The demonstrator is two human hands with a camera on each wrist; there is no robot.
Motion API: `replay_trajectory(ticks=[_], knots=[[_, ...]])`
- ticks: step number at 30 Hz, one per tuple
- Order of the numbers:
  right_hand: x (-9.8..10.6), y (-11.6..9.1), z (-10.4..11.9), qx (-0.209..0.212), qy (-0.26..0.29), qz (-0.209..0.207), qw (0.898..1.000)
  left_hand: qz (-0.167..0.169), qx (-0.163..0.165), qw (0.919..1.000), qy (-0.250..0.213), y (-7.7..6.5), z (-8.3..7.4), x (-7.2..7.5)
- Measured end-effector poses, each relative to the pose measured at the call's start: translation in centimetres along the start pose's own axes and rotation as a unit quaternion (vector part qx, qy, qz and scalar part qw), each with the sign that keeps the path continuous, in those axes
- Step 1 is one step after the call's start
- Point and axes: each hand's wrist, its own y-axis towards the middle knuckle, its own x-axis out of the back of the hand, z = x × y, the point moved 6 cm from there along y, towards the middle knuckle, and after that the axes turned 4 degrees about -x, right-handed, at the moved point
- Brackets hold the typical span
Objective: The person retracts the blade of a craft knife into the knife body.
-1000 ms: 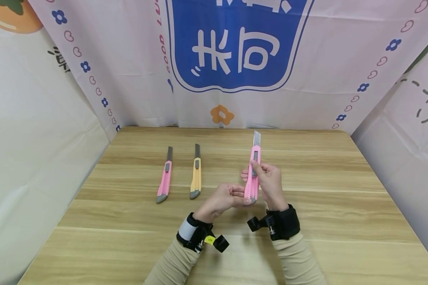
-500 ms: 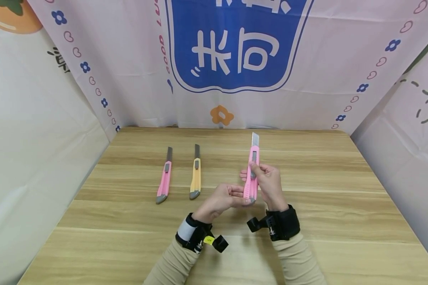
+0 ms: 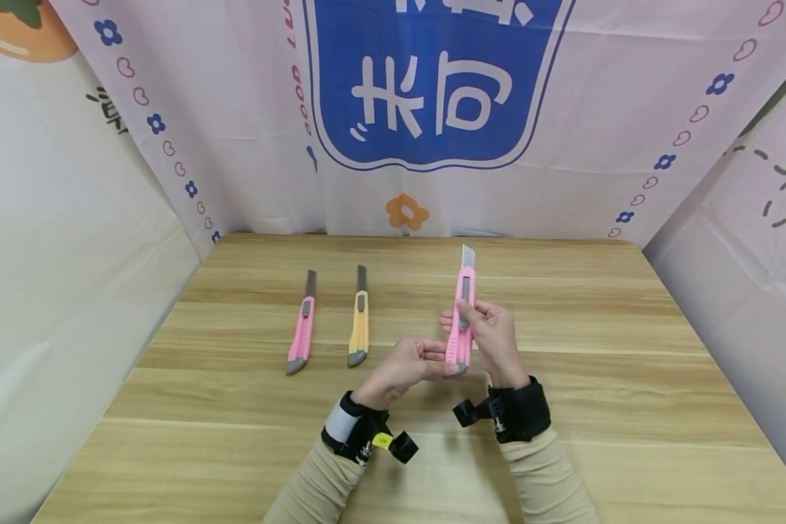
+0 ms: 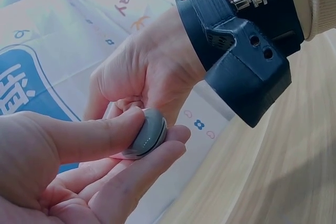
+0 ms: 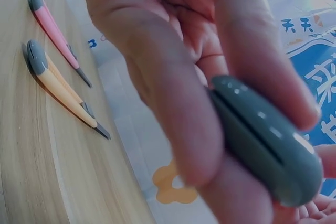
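A pink utility knife [image 3: 465,280] with its blade out points away from me in the head view, held up by both hands. My left hand [image 3: 406,364] pinches its grey end cap [image 4: 152,132] between thumb and fingers. Higher on the handle, my right hand [image 3: 495,336] grips it, the thumb along the grey slider. In the right wrist view, the left hand's fingers [image 5: 178,93] fill the foreground around the end cap. A second pink utility knife [image 3: 303,327] and a yellow utility knife [image 3: 360,324] lie on the table to the left, blades out.
The wood-grain table [image 3: 596,349] ends at a printed cloth [image 3: 255,131] hung behind it. More cloth hangs on the left and right sides. Both wrists wear black straps with a small camera mount [image 3: 402,447].
The held utility knife has shifted slightly left, and its blade tip sits slightly lower in the head view. Both hands keep their hold. The two knives on the table lie as before.
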Motion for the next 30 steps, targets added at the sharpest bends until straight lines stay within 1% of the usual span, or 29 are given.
replay_trajectory(ticks=[3,8,13,19,25,30], knots=[[-0.01,-0.05,0.05,-0.001,-0.004,0.005,1.0,-0.003,-0.002,1.0,0.005,-0.06,-0.05,0.12],[-0.05,-0.04,0.15,0.003,-0.012,0.01,1.0,-0.006,0.001,1.0,-0.007,0.06,-0.01,0.13],[0.0,0.1,0.03,0.0,-0.009,0.005,1.0,-0.013,0.003,0.9998,-0.015,0.32,0.19,0.13],[-0.05,0.21,-0.02,-0.015,-0.004,0.0,1.0,-0.02,-0.002,0.9991,-0.038,0.49,0.17,0.13],[-0.2,0.28,-0.29,-0.035,-0.003,-0.008,0.999,-0.035,-0.005,0.9985,-0.042,0.56,0.14,0.14],[-0.23,0.28,-0.37,-0.037,-0.009,-0.02,0.999,-0.04,-0.005,0.9985,-0.038,0.53,0.14,0.11]])
